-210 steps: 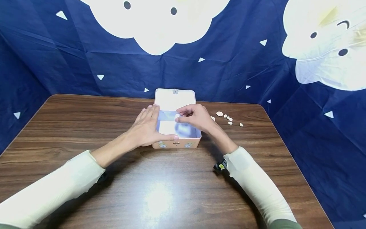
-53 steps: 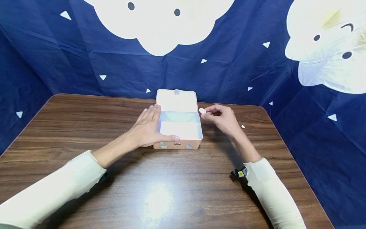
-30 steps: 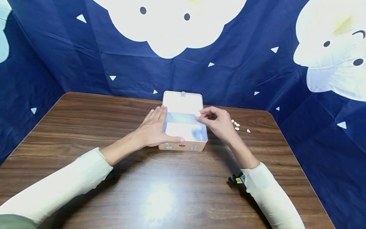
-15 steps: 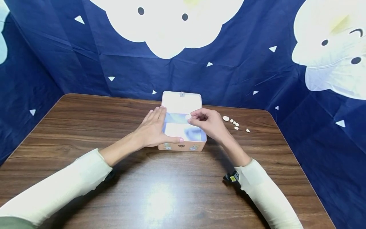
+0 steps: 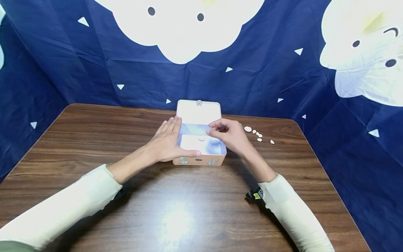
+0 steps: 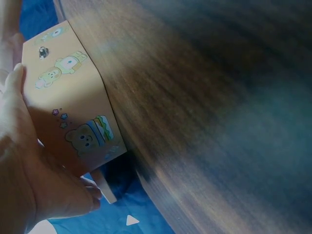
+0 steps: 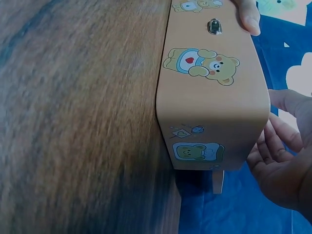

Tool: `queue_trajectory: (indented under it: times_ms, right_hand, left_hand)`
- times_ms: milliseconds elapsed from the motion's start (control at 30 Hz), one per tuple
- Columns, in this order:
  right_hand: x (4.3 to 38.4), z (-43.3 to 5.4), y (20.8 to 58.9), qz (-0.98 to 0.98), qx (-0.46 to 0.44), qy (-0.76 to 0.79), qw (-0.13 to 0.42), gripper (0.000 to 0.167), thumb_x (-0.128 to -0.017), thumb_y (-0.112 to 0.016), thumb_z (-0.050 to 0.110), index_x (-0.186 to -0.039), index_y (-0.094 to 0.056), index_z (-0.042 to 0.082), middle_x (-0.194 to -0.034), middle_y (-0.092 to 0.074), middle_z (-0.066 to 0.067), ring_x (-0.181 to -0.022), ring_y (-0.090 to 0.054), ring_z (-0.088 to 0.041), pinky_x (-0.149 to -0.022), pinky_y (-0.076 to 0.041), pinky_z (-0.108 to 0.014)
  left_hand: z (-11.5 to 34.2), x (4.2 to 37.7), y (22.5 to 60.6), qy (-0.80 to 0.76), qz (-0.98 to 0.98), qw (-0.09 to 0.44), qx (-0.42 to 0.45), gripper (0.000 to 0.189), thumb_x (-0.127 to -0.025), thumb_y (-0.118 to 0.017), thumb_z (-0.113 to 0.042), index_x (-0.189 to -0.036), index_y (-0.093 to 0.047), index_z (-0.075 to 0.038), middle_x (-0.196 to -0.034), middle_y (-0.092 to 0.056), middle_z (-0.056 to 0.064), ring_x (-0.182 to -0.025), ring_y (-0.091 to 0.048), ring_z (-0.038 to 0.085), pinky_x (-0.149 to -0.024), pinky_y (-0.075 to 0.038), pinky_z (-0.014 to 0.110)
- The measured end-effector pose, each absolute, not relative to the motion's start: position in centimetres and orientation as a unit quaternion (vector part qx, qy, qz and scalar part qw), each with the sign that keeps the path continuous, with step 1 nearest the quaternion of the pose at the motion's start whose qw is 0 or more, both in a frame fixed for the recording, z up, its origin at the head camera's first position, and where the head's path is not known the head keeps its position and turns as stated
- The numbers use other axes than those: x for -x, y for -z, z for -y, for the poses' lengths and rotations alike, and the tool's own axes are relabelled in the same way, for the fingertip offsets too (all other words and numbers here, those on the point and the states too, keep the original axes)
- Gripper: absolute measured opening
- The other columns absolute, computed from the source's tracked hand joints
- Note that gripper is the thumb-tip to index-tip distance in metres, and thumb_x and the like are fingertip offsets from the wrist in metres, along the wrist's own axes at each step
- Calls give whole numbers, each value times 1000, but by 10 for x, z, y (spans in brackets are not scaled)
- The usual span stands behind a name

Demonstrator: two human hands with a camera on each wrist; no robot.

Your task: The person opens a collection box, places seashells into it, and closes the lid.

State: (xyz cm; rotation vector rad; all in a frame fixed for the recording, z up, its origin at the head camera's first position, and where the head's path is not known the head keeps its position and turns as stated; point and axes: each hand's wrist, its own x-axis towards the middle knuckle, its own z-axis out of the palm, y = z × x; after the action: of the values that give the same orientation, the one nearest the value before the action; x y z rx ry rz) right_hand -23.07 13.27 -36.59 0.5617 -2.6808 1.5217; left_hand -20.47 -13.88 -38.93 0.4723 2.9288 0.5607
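Note:
A peach-coloured tin box (image 5: 199, 160) with bear pictures stands at the back middle of the table, its lid (image 5: 199, 111) raised behind it. My left hand (image 5: 165, 141) lies flat along the left rim, fingers straight and thumb over the front edge. Over the right part of the opening is my right hand (image 5: 228, 134), thumb and forefinger slightly parted with nothing between them. Just below and left of those fingertips a small white shell-like piece (image 5: 201, 138) shows inside the box. The right wrist view shows the right hand (image 7: 285, 151) beside the box's rim.
Several more small white pieces lie on the wooden table (image 5: 176, 196) right of the box, a larger round one (image 5: 248, 129) nearest it and a single one (image 5: 272, 141) farthest right. A blue cloth (image 5: 138, 73) with white clouds hangs behind the table.
The right hand took a white piece from beside the box, carried it left over the opening and has let it go inside. The left hand has stayed on the box.

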Motion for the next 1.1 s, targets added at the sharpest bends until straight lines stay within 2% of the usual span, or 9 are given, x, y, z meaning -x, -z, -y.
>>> queue_trajectory:
  times_ms: [433,833,1100]
  right_hand:
    - [226,-143,365,842,-182,-507,15,24,-99,-88,24,-116,-86,7,-101,-84,-12,-85,-69,-20,-74,-54,-22]
    - [228,-158,370,843,-167,-510,33,25,-99,-88,24,-116,-85,6,-99,-83,-7,-82,-66,-15,-72,-53,-21]
    - [229,-172,372,853,-149,-499,36,22,-99,-88,26,-115,-86,11,-102,-84,-6,-83,-66,-15,-73,-53,-21]
  left_hand:
    - [139,204,389,-189,-968,60,-155,157,-82,-69,-98,-179,0,4,-190,-2,25,-179,-4,42,-147,-1,57]
    - [140,204,388,-187,-968,68,-153,157,-82,-69,-97,-179,2,3,-190,0,24,-179,0,41,-147,2,55]
    - [139,205,388,-186,-968,62,-156,157,-81,-72,-96,-179,-1,5,-190,-4,25,-179,-4,43,-147,0,57]
